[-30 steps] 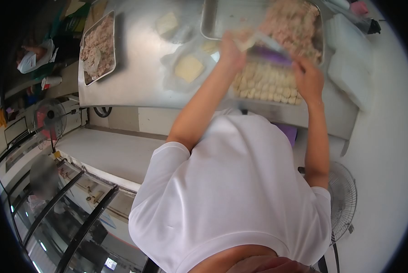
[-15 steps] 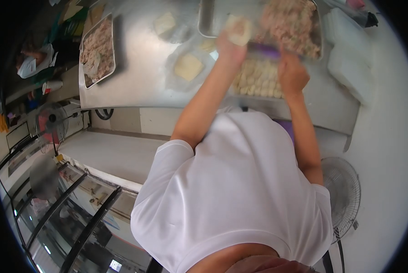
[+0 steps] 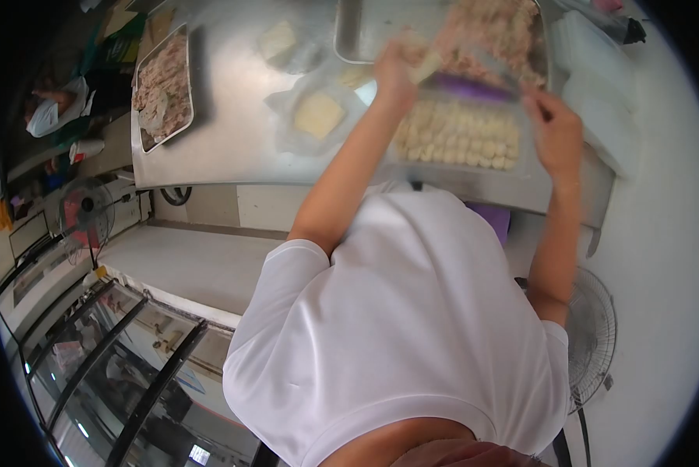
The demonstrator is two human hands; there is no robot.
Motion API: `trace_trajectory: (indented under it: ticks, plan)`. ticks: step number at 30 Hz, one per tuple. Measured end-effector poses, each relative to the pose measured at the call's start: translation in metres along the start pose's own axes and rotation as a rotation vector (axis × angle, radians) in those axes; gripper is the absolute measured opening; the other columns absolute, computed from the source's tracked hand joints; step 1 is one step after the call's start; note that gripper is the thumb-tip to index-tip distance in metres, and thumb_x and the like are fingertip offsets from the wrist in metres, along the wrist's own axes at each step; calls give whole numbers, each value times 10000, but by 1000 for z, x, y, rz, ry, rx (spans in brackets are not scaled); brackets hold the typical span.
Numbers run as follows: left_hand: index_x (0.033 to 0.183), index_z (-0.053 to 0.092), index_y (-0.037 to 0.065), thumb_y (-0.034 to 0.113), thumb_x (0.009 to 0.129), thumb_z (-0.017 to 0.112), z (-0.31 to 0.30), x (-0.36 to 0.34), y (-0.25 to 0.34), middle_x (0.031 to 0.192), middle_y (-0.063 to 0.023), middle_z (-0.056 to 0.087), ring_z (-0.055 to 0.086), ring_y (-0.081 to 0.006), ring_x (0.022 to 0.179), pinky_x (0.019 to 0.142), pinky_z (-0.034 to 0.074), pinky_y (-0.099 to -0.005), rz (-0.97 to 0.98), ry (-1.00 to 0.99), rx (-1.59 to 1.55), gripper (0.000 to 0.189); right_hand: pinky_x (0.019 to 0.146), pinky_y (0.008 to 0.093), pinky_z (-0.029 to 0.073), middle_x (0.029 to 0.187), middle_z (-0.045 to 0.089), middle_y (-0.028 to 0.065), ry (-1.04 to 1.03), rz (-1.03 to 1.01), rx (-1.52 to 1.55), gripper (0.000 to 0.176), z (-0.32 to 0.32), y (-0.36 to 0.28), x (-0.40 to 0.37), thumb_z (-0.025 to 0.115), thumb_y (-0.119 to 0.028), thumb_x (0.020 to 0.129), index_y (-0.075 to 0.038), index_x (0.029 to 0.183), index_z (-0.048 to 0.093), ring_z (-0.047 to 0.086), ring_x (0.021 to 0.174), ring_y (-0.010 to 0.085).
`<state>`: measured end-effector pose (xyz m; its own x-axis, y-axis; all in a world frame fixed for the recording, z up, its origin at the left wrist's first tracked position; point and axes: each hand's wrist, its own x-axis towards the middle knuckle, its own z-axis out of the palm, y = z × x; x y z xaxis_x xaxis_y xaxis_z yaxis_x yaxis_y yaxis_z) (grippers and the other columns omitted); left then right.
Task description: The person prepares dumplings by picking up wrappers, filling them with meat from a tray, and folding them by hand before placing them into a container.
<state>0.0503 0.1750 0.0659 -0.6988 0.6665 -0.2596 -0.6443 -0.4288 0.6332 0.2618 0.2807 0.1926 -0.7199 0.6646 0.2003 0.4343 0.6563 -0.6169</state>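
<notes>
In my left hand [image 3: 396,78] is a pale dough wrapper [image 3: 426,68], tilted, at the near edge of the meat tray; its face is blurred. My right hand [image 3: 556,128] is closed around the end of a thin flat spatula [image 3: 496,68], smeared by motion, whose blade reaches over the minced meat filling [image 3: 501,31]. That filling fills the right part of a metal tray [image 3: 351,56]. Just in front of it, between my forearms, rows of small pale dumplings [image 3: 458,140] sit in a clear container. A stack of square wrappers [image 3: 319,114] lies on plastic left of my left forearm.
Another tray of minced meat [image 3: 164,89] stands at the left of the steel table [image 3: 225,148]. More wrappers [image 3: 278,39] lie on plastic farther back. White plastic boxes [image 3: 598,117] line the right side. A standing fan [image 3: 592,342] is beside my right arm.
My right hand has moved right and slightly nearer, uncovering the dumplings' right end. My left hand has tilted the wrapper, which earlier faced up with filling on it, and shifted slightly.
</notes>
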Motion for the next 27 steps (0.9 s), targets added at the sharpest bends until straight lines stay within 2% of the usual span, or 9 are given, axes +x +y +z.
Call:
trace_trajectory:
  ticks: [3,7,10,15,16,18,20,25,27]
  plan:
    - [1215,473,-25,301,1045,223,3,-2,-4,1167,-166,577,569,-301,1093,982,450,-435,-75,34,140,445,672,326,501,934,689,51,-16,-110,-50,219,33,-14,-8,623,-210,872,-163,1066,714,644,763,266]
    - [1208,479,-28,294,1045,225,3,-4,0,1170,-163,577,561,-297,1102,993,441,-427,-38,14,-82,442,651,338,494,887,679,30,-90,-66,-169,219,42,-18,-17,627,-208,865,-179,1062,716,631,713,250]
    - [1228,468,-36,290,1043,228,4,-10,9,1215,-173,553,544,-299,1134,1017,426,-427,-40,55,-59,446,613,327,488,855,670,15,17,-54,-231,210,39,-20,-20,636,-185,853,-191,1046,720,628,685,233]
    - [1299,411,-47,280,1042,213,19,-19,13,1315,-193,486,499,-307,1203,1067,390,-431,-94,-3,-179,461,541,311,467,821,658,-9,258,-277,-233,212,62,-6,-16,671,-150,810,-196,1010,720,613,640,229]
    - [1313,411,-10,239,1021,256,17,-16,10,1241,-158,513,521,-285,1108,986,426,-417,-107,-12,-274,414,541,311,467,821,658,-9,262,-276,-237,212,68,-2,-18,671,-150,810,-196,1010,720,613,640,229]
    - [1327,411,26,198,1001,300,10,-10,5,1166,-124,540,542,-264,1013,905,461,-404,-109,-19,-376,385,539,318,470,815,656,-17,256,-256,-381,216,77,4,-19,673,-146,805,-212,1005,718,602,608,224]
    - [1369,323,-52,273,1041,166,-2,-6,-1,1364,-196,446,437,-337,1275,1103,349,-457,-84,-62,-378,487,538,318,471,817,658,-20,273,-259,-409,217,83,5,-19,672,-153,804,-220,1005,717,601,599,225]
    - [1392,303,-44,283,1040,171,4,-14,8,1396,-202,419,410,-344,1306,1106,342,-461,-55,-73,-350,498,561,339,487,848,673,-17,329,-133,-522,213,88,36,-13,666,-190,810,-230,1013,714,625,643,253]
    - [1396,302,-41,288,1040,176,2,-12,8,1407,-204,411,408,-345,1310,1105,344,-460,-61,-84,-362,501,627,355,510,890,690,33,261,67,-494,212,75,52,-10,640,-200,833,-217,1030,716,651,726,285]
